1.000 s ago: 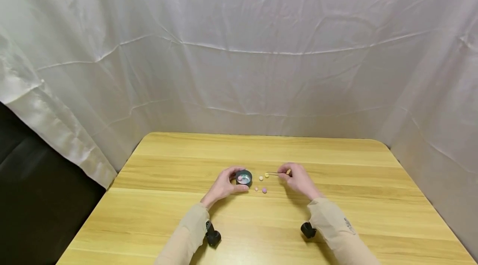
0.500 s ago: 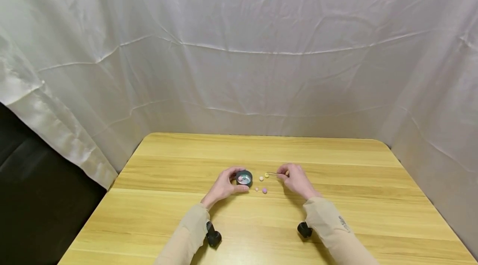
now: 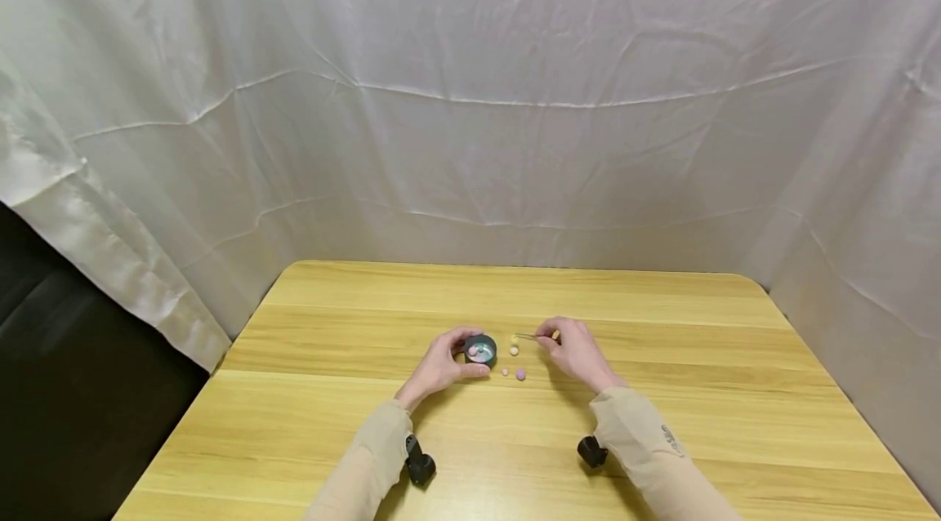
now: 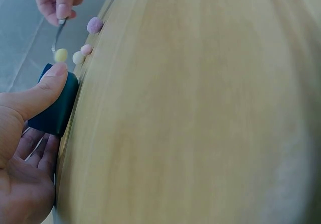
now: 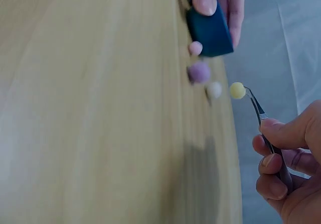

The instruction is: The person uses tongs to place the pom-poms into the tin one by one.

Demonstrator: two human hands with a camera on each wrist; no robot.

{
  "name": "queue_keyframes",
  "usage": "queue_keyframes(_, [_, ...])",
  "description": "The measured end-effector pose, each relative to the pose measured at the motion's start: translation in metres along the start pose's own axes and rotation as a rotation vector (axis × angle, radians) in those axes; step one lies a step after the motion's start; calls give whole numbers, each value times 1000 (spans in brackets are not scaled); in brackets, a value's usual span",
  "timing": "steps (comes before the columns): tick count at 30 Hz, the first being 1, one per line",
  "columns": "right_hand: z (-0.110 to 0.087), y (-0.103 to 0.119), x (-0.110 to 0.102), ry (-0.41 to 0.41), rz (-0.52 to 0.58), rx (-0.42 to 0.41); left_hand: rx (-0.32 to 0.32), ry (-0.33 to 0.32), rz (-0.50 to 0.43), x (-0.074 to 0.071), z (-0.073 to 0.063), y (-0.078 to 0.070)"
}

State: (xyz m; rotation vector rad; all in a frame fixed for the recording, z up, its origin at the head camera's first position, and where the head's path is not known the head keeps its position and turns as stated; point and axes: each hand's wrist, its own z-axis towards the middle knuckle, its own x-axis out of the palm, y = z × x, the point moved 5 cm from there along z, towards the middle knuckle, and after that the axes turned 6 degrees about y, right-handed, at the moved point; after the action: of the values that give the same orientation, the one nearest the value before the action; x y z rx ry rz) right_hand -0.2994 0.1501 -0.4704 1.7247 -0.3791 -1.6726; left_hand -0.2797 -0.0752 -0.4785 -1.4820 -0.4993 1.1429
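My left hand (image 3: 439, 363) grips a small round dark teal container (image 5: 210, 33) from its left side, thumb in front and fingers behind. Inside it, a pink pompom (image 3: 473, 350) and a teal one (image 3: 481, 349) show in the head view. With thumb and fingers my right hand (image 3: 578, 352) pinches bent-tip tweezers (image 5: 258, 108). At their tips a yellow pompom (image 5: 237, 90) hangs above the table, right of the container. Under and near it lie a whitish pompom (image 5: 214, 89), a purple pompom (image 5: 199, 72) and a small pink pompom (image 5: 195, 47).
The wood-grain table (image 3: 353, 300) extends around both hands. Pale curtains (image 3: 470, 162) hang behind and at the sides. Something black (image 3: 66, 390) stands at the left, beyond the table edge. Each wrist carries a black camera (image 3: 421, 468).
My right hand has moved left with the tweezers, and the yellow pompom has risen off the table and shifted left toward the container. The left hand and container stay put.
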Motion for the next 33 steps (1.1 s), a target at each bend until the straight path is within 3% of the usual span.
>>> queue_keyframes(12, [3,23,11,-5,33,-54,-14,1,-27,1,0,0])
queue_keyframes(22, [3,26,18,11,45,-63,-26,-28,9,5,11,34])
queue_keyframes(33, [3,25,19,35,73,-52,-14,-11,-9,3,11,36])
